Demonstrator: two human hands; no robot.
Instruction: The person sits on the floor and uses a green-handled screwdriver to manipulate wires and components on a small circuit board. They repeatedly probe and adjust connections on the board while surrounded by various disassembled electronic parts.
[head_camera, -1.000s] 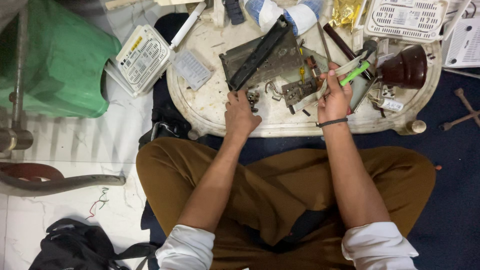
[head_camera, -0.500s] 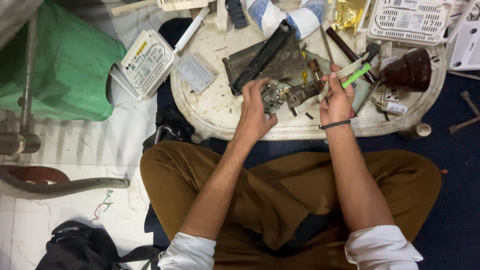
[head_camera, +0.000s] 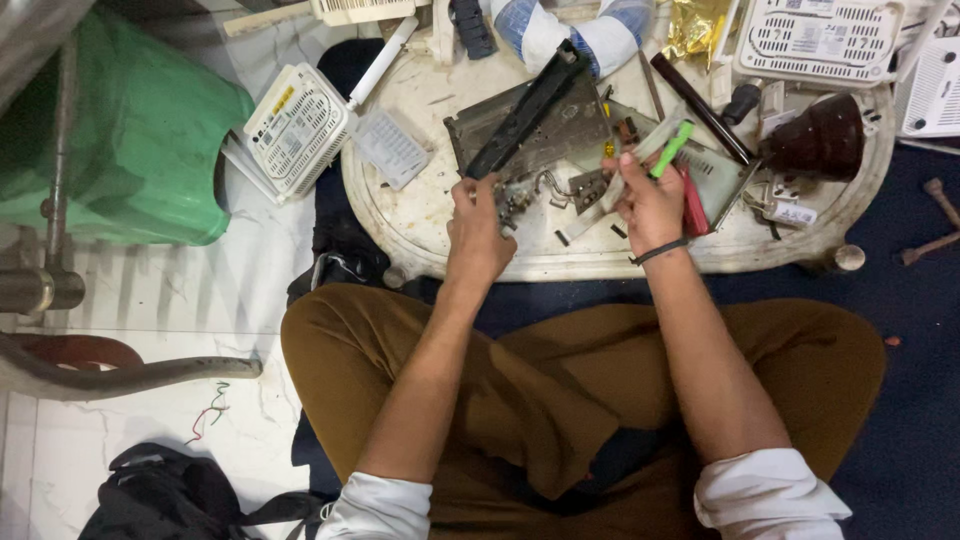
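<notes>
We look down from a head-worn camera at a person sitting cross-legged in brown trousers before a low, worn oval white tray table (head_camera: 440, 262) crowded with electronics parts. The left hand (head_camera: 478, 228) is closed on a small metal assembly (head_camera: 518, 200) at the near middle of the table, fingers curled round it, holding it just above the surface. The right hand (head_camera: 652, 196) is gripped round a green-handled screwdriver (head_camera: 672, 148), its shaft angled toward a small metal bracket (head_camera: 588, 188) lying between the two hands. Behind them lies a flat grey metal chassis plate (head_camera: 570, 125) with a long black bar (head_camera: 525, 112) resting diagonally across it. We judge the work to be mid-way: the unit appears opened and stripped to bare metal, loose small pieces lie scattered near the hands, and the assembly in the left hand looks not yet fully taken apart or refitted; we cannot tell which. As for containers, the table itself acts as the tray, holding the plate, bar, bracket and a dark brown rounded vessel (head_camera: 822, 138) at the right, whose contents we cannot see. A white vented plastic box (head_camera: 298, 128) leans off the table's left edge, and a green bag (head_camera: 130, 140) sits on the floor further left
</notes>
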